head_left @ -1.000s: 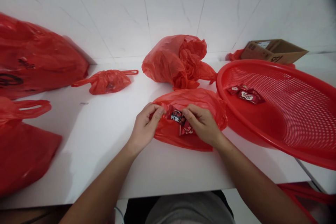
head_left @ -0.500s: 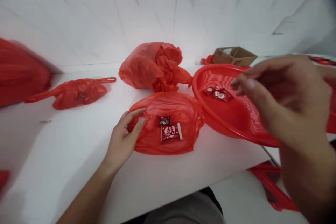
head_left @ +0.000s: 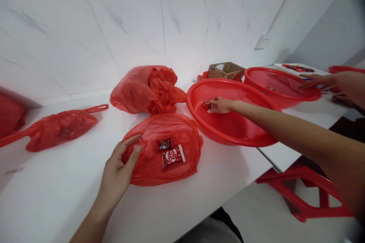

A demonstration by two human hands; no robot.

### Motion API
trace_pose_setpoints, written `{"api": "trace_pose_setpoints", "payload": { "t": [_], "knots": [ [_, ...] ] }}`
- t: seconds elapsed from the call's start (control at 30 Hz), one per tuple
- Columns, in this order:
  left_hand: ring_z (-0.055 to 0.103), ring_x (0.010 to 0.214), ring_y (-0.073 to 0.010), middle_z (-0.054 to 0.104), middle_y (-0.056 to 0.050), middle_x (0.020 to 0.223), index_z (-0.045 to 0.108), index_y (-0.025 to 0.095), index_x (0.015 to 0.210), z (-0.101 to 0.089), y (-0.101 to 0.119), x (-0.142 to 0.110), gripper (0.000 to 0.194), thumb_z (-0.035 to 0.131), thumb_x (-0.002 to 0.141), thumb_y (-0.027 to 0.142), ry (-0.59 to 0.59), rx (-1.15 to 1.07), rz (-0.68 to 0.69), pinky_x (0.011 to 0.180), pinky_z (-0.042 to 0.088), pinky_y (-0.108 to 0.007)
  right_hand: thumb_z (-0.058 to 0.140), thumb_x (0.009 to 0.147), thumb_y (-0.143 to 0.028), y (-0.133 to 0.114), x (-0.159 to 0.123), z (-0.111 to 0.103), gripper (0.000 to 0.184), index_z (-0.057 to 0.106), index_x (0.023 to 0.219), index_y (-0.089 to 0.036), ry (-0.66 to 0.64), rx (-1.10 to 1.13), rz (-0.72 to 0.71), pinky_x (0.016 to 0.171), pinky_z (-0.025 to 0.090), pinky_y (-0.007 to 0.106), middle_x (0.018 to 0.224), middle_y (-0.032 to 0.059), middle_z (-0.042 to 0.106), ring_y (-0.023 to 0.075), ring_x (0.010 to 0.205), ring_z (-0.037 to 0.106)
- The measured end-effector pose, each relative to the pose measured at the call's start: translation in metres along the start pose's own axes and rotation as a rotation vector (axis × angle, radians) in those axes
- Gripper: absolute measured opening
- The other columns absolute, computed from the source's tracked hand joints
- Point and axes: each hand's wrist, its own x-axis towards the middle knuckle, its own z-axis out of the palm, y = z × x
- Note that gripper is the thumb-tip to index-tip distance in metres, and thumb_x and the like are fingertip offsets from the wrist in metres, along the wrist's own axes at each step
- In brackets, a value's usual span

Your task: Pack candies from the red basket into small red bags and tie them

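Reaching well out to the right, the person's right hand (head_left: 219,105) now lies inside a red plastic mesh basket (head_left: 191,95), fingers stretched long down its inner wall. A small wrapped packet (head_left: 209,105) just shows under the fingertips, though whether they pinch it or merely touch it cannot be told. That is the main change: half a second ago this hand hung in the air above the basket's rim, and now it has dropped to the spot where the packets lay. The left hand (head_left: 118,167) has not followed — it stays open, fingers spread and unclenched, against the near edge of a red plastic bag (head_left: 182,129) lying flat on the white table (head_left: 57,205). On that bag, just clear of the left hand, sit a red-and-white sweet packet (head_left: 172,155) with a double-happiness mark and a dark-wrapped sweet (head_left: 164,144). Behind lie a crumpled red bag (head_left: 145,91) and a tied red bag (head_left: 61,131); further right stands a second red basket (head_left: 282,83), with another person's hand (head_left: 316,82) reaching towards its rim.
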Motion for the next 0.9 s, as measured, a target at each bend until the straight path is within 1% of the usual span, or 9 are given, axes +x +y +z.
{"api": "trace_pose_setpoints", "payload": {
  "t": [0.13, 0.27, 0.33, 0.4, 0.5, 0.6, 0.67, 0.77, 0.9],
  "knots": [
    [0.055, 0.118, -0.0283, 0.063, -0.005, 0.124, 0.061, 0.026, 0.119, 0.001, 0.000, 0.000, 0.045, 0.058, 0.084, 0.053, -0.008, 0.014, -0.004, 0.107, 0.035, -0.046, 0.059, 0.091, -0.028, -0.004, 0.008, 0.002, 0.019, 0.061, 0.082, -0.011, -0.291, -0.028, 0.088, 0.053, 0.047, 0.019, 0.069, -0.0034, 0.058, 0.0051, 0.055, 0.052],
    [0.056, 0.117, -0.0281, 0.063, -0.006, 0.124, 0.062, 0.026, 0.119, 0.001, 0.002, 0.000, 0.044, 0.058, 0.084, 0.052, -0.015, -0.001, -0.014, 0.105, 0.038, -0.045, 0.062, 0.088, -0.019, -0.018, 0.003, -0.009, 0.012, 0.062, 0.080, -0.010, -0.430, 0.006, 0.149, 0.044, 0.038, 0.012, 0.064, -0.0059, 0.057, -0.0001, 0.044, 0.047],
    [0.057, 0.115, -0.0283, 0.063, -0.006, 0.123, 0.062, 0.026, 0.119, 0.001, 0.002, 0.000, 0.044, 0.058, 0.084, 0.052, -0.016, -0.007, -0.020, 0.103, 0.040, -0.045, 0.061, 0.084, -0.014, -0.028, 0.004, -0.020, 0.008, 0.064, 0.078, -0.008, -0.446, 0.040, 0.176, 0.044, 0.032, 0.010, 0.060, -0.0072, 0.057, -0.0036, 0.041, 0.045],
    [0.057, 0.115, -0.0285, 0.064, -0.006, 0.123, 0.062, 0.025, 0.119, 0.000, 0.003, 0.000, 0.044, 0.058, 0.083, 0.052, -0.011, 0.003, -0.014, 0.102, 0.040, -0.045, 0.062, 0.079, -0.012, -0.041, 0.010, -0.034, 0.005, 0.066, 0.077, -0.008, -0.435, 0.072, 0.196, 0.045, 0.032, 0.010, 0.059, -0.0073, 0.058, -0.0034, 0.042, 0.048],
    [0.056, 0.116, -0.0288, 0.062, -0.006, 0.126, 0.062, 0.026, 0.120, 0.000, 0.004, -0.001, 0.044, 0.058, 0.084, 0.051, -0.016, 0.008, -0.001, 0.103, 0.041, -0.046, 0.071, 0.071, -0.010, -0.073, 0.019, -0.059, 0.007, 0.067, 0.077, -0.012, -0.378, 0.172, 0.168, 0.047, 0.041, 0.013, 0.060, -0.0049, 0.061, 0.0023, 0.048, 0.054],
    [0.057, 0.116, -0.0295, 0.061, -0.006, 0.129, 0.061, 0.026, 0.122, 0.000, 0.005, -0.001, 0.046, 0.058, 0.084, 0.051, -0.021, -0.019, -0.007, 0.100, 0.044, -0.046, 0.078, 0.065, -0.011, -0.125, 0.013, -0.072, 0.013, 0.071, 0.076, -0.014, -0.247, 0.346, 0.055, 0.054, 0.049, 0.019, 0.067, -0.0014, 0.064, 0.0090, 0.062, 0.062],
    [0.057, 0.117, -0.0298, 0.061, -0.007, 0.130, 0.061, 0.026, 0.123, 0.001, 0.006, -0.002, 0.047, 0.059, 0.083, 0.051, -0.019, -0.050, -0.026, 0.099, 0.045, -0.045, 0.077, 0.068, -0.014, -0.164, -0.002, -0.066, 0.013, 0.072, 0.079, -0.016, -0.210, 0.430, -0.046, 0.062, 0.052, 0.023, 0.074, -0.0003, 0.066, 0.0126, 0.074, 0.065],
    [0.057, 0.117, -0.0295, 0.061, -0.007, 0.130, 0.059, 0.027, 0.126, 0.001, 0.009, -0.003, 0.050, 0.062, 0.082, 0.050, -0.030, -0.137, -0.088, 0.097, 0.047, -0.044, 0.070, 0.078, -0.019, -0.212, -0.027, -0.036, 0.014, 0.072, 0.092, -0.021, -0.357, 0.421, -0.177, 0.066, 0.054, 0.027, 0.083, 0.0000, 0.068, 0.0134, 0.075, 0.064],
    [0.059, 0.116, -0.0293, 0.061, -0.007, 0.132, 0.055, 0.028, 0.131, 0.001, 0.013, -0.005, 0.054, 0.063, 0.082, 0.048, -0.034, -0.263, -0.151, 0.091, 0.053, -0.041, 0.072, 0.076, -0.021, -0.234, -0.037, 0.005, 0.025, 0.071, 0.101, -0.024, -0.346, 0.271, -0.300, 0.072, 0.052, 0.030, 0.095, 0.0020, 0.067, 0.0147, 0.078, 0.063]
  ]
}}
